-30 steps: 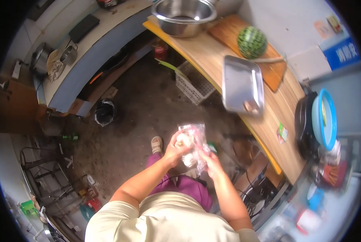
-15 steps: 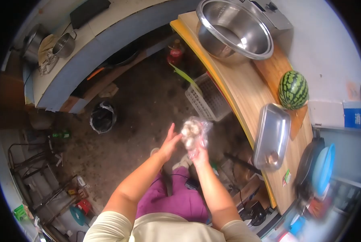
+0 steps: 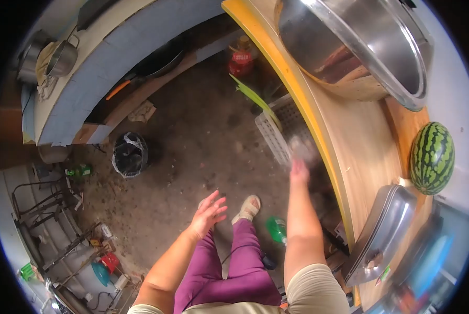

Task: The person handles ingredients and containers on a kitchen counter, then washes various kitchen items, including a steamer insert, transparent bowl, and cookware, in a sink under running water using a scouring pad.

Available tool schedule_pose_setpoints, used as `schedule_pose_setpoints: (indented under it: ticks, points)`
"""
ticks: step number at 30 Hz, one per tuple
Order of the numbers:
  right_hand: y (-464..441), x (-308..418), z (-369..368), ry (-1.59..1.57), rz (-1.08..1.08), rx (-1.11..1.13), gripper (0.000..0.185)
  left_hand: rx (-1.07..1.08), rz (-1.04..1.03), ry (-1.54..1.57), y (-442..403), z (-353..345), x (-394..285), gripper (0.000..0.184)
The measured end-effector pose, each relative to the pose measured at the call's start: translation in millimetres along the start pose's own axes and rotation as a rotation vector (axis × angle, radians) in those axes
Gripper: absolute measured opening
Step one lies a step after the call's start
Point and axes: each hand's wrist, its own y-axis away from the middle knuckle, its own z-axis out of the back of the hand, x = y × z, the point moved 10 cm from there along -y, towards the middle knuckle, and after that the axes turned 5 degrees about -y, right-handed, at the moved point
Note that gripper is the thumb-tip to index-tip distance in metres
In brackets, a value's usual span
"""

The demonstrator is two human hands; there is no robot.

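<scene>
My right hand (image 3: 299,171) reaches forward, smeared by motion, and holds a clear plastic bag (image 3: 302,149) of whitish bulbs that look like garlic. The bag is blurred too, and hangs over the near right part of a white plastic basket (image 3: 270,137) on the floor. A long green leafy stalk (image 3: 258,100) leans on the basket's rim. My left hand (image 3: 209,214) hovers above the floor near my feet, fingers spread, with nothing in it.
On the wooden table (image 3: 349,141) at right are a large steel basin (image 3: 344,78), a watermelon (image 3: 432,157) and a steel tray (image 3: 383,230). A lined bin (image 3: 130,155) stands left. A green bottle (image 3: 277,229) lies near my feet. Metal frames (image 3: 51,230) fill the left side.
My right hand has carried the bag of garlic forward and right, from in front of me to the basket. My left hand has come away from the bag, back and left. The view has shifted.
</scene>
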Motion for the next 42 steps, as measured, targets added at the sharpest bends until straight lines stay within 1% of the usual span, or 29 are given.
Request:
schedule_pose_setpoints:
  ticks: [2,4,6,8,10,12,14,17,20,21,22,24,25,26,28,29,32,33,36,37,40,41,42]
  points:
    - [5.1,-9.6,11.5,-0.024,-0.051,0.035,0.025,0.011,0.013,-0.014,-6.9,-10.4,0.0,0.065]
    - [47.8,-23.8,9.5,-0.003,-0.121,0.055,0.02,0.036,0.021,-0.031,-11.4,-24.3,-1.5,0.064]
    - [83.6,-36.6,14.3,-0.031,-0.168,0.168,0.014,0.073,0.025,-0.052,-12.8,-42.2,-4.1,0.062]
    - [141.7,-44.3,14.6,-0.051,-0.279,0.239,0.017,0.127,0.019,-0.077,-8.3,-66.9,-10.6,0.057]
    - [206.2,-38.3,14.7,-0.014,-0.314,0.314,0.022,0.199,0.017,-0.127,0.6,-93.8,-17.3,0.052]
    - [274.8,-18.8,10.1,0.153,-0.304,0.377,0.026,0.288,0.01,-0.194,13.9,-126.3,-23.2,0.047]
    - [330.9,5.3,9.8,0.236,-0.258,0.528,0.025,0.393,0.011,-0.241,35.1,-168.6,-31.0,0.043]
    - [400.6,68.8,-7.5,0.379,-0.066,0.585,0.022,0.514,-0.001,-0.34,65.1,-229.6,-38.7,0.04]
    - [458.5,144.7,-36.5,0.604,0.291,0.699,0.026,0.603,-0.046,-0.415,92.2,-288.1,-44.5,0.036]
    - [476.5,168.1,-46.4,0.675,0.393,0.754,0.027,0.635,-0.045,-0.422,100.5,-305.9,-44.8,0.037]
    - [497.6,195.5,-57.7,0.763,0.552,0.79,0.027,0.666,-0.046,-0.428,108.1,-323.3,-45.1,0.039]
    - [529.3,259.6,-75.0,1.214,1.074,0.692,0.028,0.65,-0.179,-0.601,114.0,-353.8,-45.7,0.047]
    - [527.4,290.7,-74.9,1.26,1.204,0.568,0.029,0.638,-0.254,-0.681,117.5,-367.2,-44.1,0.052]
    - [523.6,319.2,-74.6,1.298,1.334,0.442,0.03,0.591,-0.238,-0.768,117.5,-375.4,-36.0,0.057]
    - [499.0,347.8,-69.8,1.65,1.463,0.219,0.032,0.48,-0.206,-0.931,115.5,-386.3,-21.0,0.068]
    - [474.8,352.9,-60.2,1.76,1.4,0.16,0.03,0.481,-0.187,-0.973,111.0,-389.7,-10.3,0.072]
    - [440.0,353.1,-55.9,2.059,0.979,0.116,0.029,0.438,-0.116,-0.949,97.1,-393.3,12.3,0.065]
    - [435.4,356.2,-56.0,2.057,1.116,0.059,0.027,0.374,-0.165,-0.957,90.3,-390.9,13.8,0.055]
    - [424.7,372.8,-52.7,1.644,1.219,0.271,0.028,0.289,-0.138,-0.975,85.2,-388.2,18.4,0.053]
    - [422.3,381.6,-49.6,1.451,1.138,0.312,0.026,0.262,-0.208,-0.976,88.8,-390.8,12.0,0.052]
    - [421.0,384.5,-42.5,0.717,0.632,0.574,0.026,0.24,-0.418,-0.966,88.6,-385.4,-5.6,0.052]
    - [427.1,373.8,-46.6,0.456,0.353,0.667,0.027,0.21,-0.398,-0.896,92.6,-379.6,-8.8,0.052]
    - [431.8,370.6,-48.9,0.385,0.284,0.702,0.028,0.198,-0.398,-0.903,99.2,-376.4,-13.5,0.052]
